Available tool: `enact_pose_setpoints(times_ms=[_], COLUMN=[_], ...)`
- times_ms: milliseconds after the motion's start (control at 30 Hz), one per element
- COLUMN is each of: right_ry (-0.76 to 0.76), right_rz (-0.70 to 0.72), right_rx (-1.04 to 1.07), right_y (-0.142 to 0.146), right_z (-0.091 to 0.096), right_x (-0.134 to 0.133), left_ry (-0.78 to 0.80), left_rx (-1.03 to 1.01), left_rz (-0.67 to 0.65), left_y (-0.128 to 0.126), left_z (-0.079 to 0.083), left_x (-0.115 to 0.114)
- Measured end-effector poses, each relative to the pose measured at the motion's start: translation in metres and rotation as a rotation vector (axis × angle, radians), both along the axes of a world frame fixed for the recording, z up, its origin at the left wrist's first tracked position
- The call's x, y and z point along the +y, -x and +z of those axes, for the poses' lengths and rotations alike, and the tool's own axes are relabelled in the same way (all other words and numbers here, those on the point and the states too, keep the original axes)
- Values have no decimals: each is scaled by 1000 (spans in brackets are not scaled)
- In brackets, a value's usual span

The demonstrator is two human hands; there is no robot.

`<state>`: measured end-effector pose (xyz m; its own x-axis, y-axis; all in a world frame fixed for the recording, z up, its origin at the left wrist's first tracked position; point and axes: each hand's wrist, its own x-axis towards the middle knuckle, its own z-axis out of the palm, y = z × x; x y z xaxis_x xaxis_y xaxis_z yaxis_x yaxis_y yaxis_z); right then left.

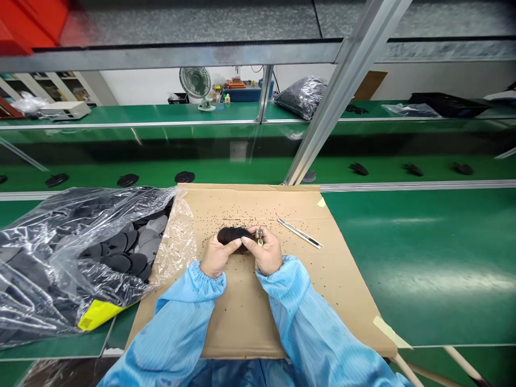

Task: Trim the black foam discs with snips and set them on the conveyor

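Note:
Both hands meet over the middle of a brown cardboard sheet (250,312). My left hand (216,255) is closed round a black oval rubber piece (231,235), gripping its left end. My right hand (266,251) is closed too, pinching a small metal tool (259,235) against the right end of that piece. Both arms wear light blue sleeves. Small dark specks lie scattered on the cardboard around the hands.
A clear plastic bag (60,252) of several black oval pieces lies at the left. A slim metal knife (300,233) rests right of the hands. More black pieces (184,177) sit on the green conveyor belt beyond. A slanted metal post (334,102) stands behind.

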<state>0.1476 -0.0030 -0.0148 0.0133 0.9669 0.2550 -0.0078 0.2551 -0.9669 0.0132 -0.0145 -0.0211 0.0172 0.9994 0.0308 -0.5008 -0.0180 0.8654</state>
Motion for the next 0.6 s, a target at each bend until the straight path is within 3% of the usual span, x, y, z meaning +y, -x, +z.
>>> enact_pose_setpoints(times_ms=[100,200,367,600], right_ry=[-23,-96,-257,-275], right_rz=[-41,-1,96,44], right_rx=[-57,-130,-218,-267], right_y=[1,1,-1,0], right_z=[0,2,5,12], right_x=[-2,-3,-5,-9], left_ry=[38,174,358,451], left_rx=[-55,-138,-269,-302], left_rz=[13,17,-105,-203], left_y=[-1,2,11,15], left_z=[2,4,7,8], left_x=[-1,0,3,3])
